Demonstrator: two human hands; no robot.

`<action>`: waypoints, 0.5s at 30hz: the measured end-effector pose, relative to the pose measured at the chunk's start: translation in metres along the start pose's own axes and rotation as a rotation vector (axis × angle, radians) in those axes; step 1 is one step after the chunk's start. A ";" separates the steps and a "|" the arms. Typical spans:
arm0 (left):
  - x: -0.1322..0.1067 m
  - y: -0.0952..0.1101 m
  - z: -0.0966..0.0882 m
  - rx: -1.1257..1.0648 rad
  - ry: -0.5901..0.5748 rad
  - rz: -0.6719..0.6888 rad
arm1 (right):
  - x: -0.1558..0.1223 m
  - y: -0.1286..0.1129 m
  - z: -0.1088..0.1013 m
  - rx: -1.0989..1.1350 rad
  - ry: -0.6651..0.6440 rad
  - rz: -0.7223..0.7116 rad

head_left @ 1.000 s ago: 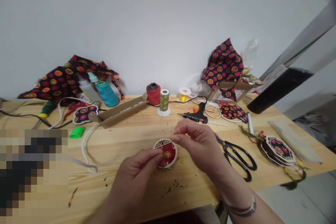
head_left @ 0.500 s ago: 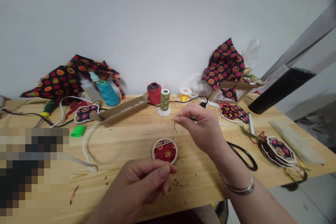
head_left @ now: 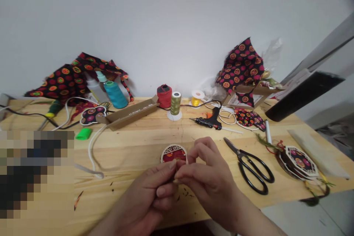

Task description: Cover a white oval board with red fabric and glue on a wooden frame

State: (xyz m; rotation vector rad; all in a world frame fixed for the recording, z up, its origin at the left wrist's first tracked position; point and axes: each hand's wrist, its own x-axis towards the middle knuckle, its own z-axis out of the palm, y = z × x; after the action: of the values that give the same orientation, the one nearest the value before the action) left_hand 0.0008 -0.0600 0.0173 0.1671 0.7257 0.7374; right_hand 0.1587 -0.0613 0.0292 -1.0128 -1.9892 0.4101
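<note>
My left hand [head_left: 151, 188] and my right hand [head_left: 208, 179] meet fingertip to fingertip just in front of a small round red ornament [head_left: 173, 152] with a white fretwork rim, which lies flat on the wooden table [head_left: 143, 140]. Both hands are pinched closed on something too thin to make out, perhaps a thread. The fingers cover the ornament's near edge.
Black scissors [head_left: 250, 166] lie right of my hands, a black glue gun [head_left: 208, 121] behind them. Thread spools stand at the back: red [head_left: 164, 96], olive [head_left: 175, 103], yellow [head_left: 196, 99], teal [head_left: 115, 94]. A cardboard box [head_left: 129, 112], patterned fabric [head_left: 72, 77], a white cord [head_left: 91, 147] and an octagonal ornament [head_left: 300, 157] are around.
My right hand had risen above the ornament with a thread, then came back down toward me to meet my left hand in front of the ornament.
</note>
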 end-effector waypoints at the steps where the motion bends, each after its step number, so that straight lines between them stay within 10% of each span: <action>1: 0.000 0.000 0.000 0.010 0.011 0.000 | -0.003 -0.001 0.000 0.002 -0.008 -0.002; 15: 0.006 0.006 -0.004 0.282 0.133 0.172 | -0.024 0.002 0.006 0.075 -0.189 -0.128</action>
State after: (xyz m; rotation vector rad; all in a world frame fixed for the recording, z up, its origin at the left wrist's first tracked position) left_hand -0.0024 -0.0521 0.0137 0.4450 0.9494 0.8131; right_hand 0.1627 -0.0785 0.0112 -0.8202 -2.1763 0.5216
